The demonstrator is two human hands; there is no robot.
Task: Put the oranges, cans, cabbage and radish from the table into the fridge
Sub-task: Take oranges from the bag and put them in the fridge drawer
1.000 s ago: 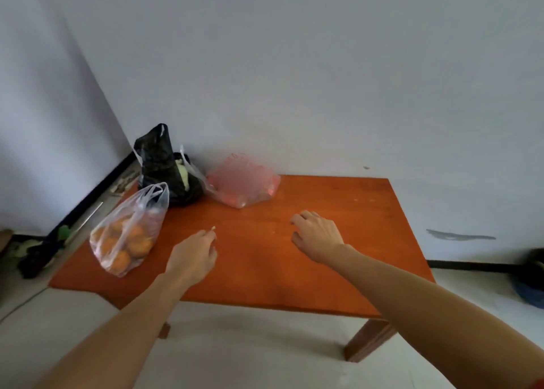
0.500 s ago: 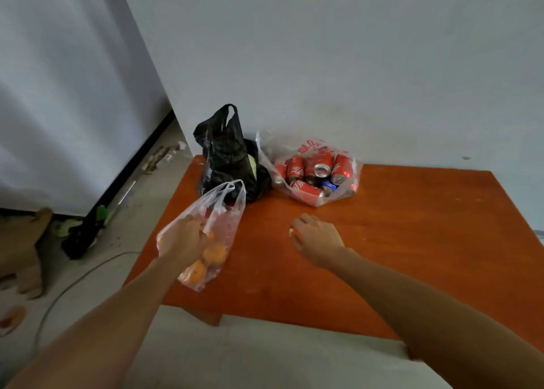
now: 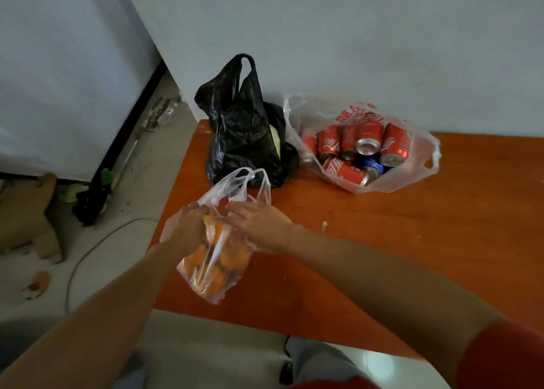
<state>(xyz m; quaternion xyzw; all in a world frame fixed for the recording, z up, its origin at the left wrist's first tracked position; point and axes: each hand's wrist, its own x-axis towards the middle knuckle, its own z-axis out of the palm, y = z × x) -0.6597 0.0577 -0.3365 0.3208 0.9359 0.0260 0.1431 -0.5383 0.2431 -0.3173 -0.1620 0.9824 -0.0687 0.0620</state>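
A clear plastic bag of oranges (image 3: 219, 266) lies at the front left of the orange wooden table (image 3: 412, 241). My left hand (image 3: 188, 229) grips the bag's left side near its mouth. My right hand (image 3: 260, 226) holds the bag's right side, fingers spread over the plastic. Behind it stands a black bag (image 3: 238, 129) with something pale green (image 3: 275, 139) showing in its opening. To its right a clear bag holds several red cans and a blue one (image 3: 359, 153).
A white wall runs behind the table. A large white surface (image 3: 64, 73) stands at the left, with a dark base strip. Cardboard (image 3: 26, 215), debris and a cable (image 3: 88, 250) lie on the floor to the left of the table.
My view has come closer and lower over the table. My right hand moved left from the tabletop onto the orange bag, which both hands now hold.
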